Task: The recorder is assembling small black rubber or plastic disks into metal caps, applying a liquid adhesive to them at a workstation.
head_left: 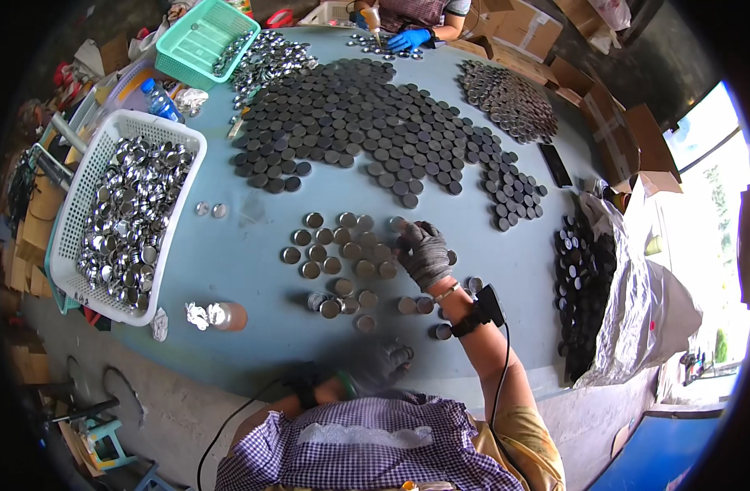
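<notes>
Caps (365, 268): silver, round, shallow, in a loose group on the table (252, 270), right of the white basket (188, 176). Right hand (424, 254), grey-gloved, reaches into the group on the side away from the basket. Fingers bent; one cap sits at the fingertips, blurred. Whether it is pinched or only touched: cannot tell. More caps lie near that wrist, farther from the basket.

Left hand (383, 364), gloved, also right of the basket and nearer the wearer's body than the group. Fingers partly curled; blurred, so cannot tell whether anything is held.

Markings: small dark marks on the basket's near rim, too small to make out. Bottle (161, 101), blue-topped, just beyond the basket, carries a label, likewise unresolved. Bag (637, 303), silvery, well to the right of the basket, shows a small red patch; black pieces (575, 286) lie at its mouth.

Dark discs (342, 123) spread in a broad single-layer patch, right of and beyond the basket. Co-worker's blue-gloved hand (410, 39) at the table edge, farther off from the basket than most of the discs.
</notes>
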A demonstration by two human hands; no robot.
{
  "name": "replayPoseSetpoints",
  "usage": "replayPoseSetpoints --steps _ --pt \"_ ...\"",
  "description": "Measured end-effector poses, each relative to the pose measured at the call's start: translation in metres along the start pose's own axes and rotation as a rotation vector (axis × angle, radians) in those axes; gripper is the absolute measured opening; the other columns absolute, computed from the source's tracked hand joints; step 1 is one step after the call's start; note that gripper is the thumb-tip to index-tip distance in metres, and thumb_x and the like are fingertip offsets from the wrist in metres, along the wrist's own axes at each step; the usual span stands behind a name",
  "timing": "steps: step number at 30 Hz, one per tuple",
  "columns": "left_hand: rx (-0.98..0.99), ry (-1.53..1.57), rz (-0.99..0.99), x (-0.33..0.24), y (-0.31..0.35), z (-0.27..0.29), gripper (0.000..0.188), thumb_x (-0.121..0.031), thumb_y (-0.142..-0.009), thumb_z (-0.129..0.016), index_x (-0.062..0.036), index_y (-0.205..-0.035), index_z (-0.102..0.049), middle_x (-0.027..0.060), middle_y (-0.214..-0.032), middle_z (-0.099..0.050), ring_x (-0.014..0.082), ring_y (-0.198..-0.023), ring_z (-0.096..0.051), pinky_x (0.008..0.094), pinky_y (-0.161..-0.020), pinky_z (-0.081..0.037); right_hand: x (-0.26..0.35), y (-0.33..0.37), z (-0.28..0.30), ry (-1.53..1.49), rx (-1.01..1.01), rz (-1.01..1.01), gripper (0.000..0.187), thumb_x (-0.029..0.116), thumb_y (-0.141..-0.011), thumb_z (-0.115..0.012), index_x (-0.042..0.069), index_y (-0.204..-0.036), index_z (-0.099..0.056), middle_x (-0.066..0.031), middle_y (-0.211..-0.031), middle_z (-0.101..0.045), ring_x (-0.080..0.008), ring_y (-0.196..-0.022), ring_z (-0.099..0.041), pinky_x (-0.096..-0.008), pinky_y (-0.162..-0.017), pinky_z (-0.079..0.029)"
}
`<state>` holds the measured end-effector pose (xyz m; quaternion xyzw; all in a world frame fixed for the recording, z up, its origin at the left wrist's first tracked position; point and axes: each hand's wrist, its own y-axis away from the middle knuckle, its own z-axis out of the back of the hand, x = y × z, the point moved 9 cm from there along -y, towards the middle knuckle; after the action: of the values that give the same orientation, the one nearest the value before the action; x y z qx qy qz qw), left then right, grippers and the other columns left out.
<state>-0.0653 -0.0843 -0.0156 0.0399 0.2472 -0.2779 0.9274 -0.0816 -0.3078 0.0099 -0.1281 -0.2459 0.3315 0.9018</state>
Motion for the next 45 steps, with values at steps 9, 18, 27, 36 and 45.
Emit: replayPoseSetpoints --steps 9,18,27,36,45 --pt "0.175 0.095 0.031 0.000 -0.004 -0.006 0.045 -0.035 -0.100 -0.043 -0.0059 -0.130 -0.059 0.0107 -0.132 -0.060 0.0297 -0.124 -0.053 0.0418 -0.107 -0.040 -0.064 -0.004 0.015 -0.125 -0.106 -0.260 0.045 0.016 -0.072 -0.071 0.007 -0.114 -0.059 -0.0054 -0.086 -0.068 -0.0296 -0.085 -0.063 -0.0433 -0.080 -0.050" --pt "-0.054 0.153 0.022 0.003 -0.001 -0.002 0.038 -0.031 -0.095 -0.054 -0.0052 -0.121 -0.065 0.0147 -0.119 -0.065 0.0308 -0.107 -0.062 0.0416 -0.098 -0.048 -0.073 0.007 -0.006 -0.567 0.003 -0.379 0.035 0.013 -0.081 -0.064 0.010 -0.116 -0.061 -0.0152 -0.102 -0.067 -0.0334 -0.090 -0.066 -0.0430 -0.080 -0.053" --pt "-0.225 0.310 0.060 0.006 -0.001 0.010 0.026 -0.025 -0.084 -0.068 -0.0086 -0.105 -0.065 0.0139 -0.106 -0.065 0.0355 -0.101 -0.061 0.0461 -0.087 -0.051 -0.053 0.073 0.063 -0.135 0.193 -0.189 0.023 0.010 -0.076 -0.064 0.010 -0.099 -0.064 -0.0101 -0.087 -0.068 -0.0344 -0.086 -0.063 -0.0443 -0.076 -0.051" --pt "-0.221 0.193 0.053 0.001 -0.001 0.013 0.026 -0.025 -0.087 -0.064 -0.0086 -0.107 -0.065 0.0137 -0.105 -0.066 0.0342 -0.099 -0.062 0.0446 -0.087 -0.051 -0.048 0.083 0.026 -0.098 0.267 -0.437 0.049 0.010 -0.072 -0.062 0.014 -0.120 -0.059 -0.0093 -0.116 -0.062 -0.0342 -0.111 -0.054 -0.0477 -0.095 -0.044" --pt "-0.230 0.265 0.092 0.004 0.000 0.020 0.025 -0.023 -0.084 -0.067 -0.0086 -0.104 -0.065 0.0112 -0.103 -0.066 0.0339 -0.095 -0.062 0.0441 -0.086 -0.051 -0.062 0.083 0.068 0.149 0.037 -0.268 0.054 0.001 -0.062 -0.059 0.011 -0.116 -0.060 -0.0070 -0.094 -0.069 -0.0336 -0.089 -0.060 -0.0453 -0.075 -0.051"
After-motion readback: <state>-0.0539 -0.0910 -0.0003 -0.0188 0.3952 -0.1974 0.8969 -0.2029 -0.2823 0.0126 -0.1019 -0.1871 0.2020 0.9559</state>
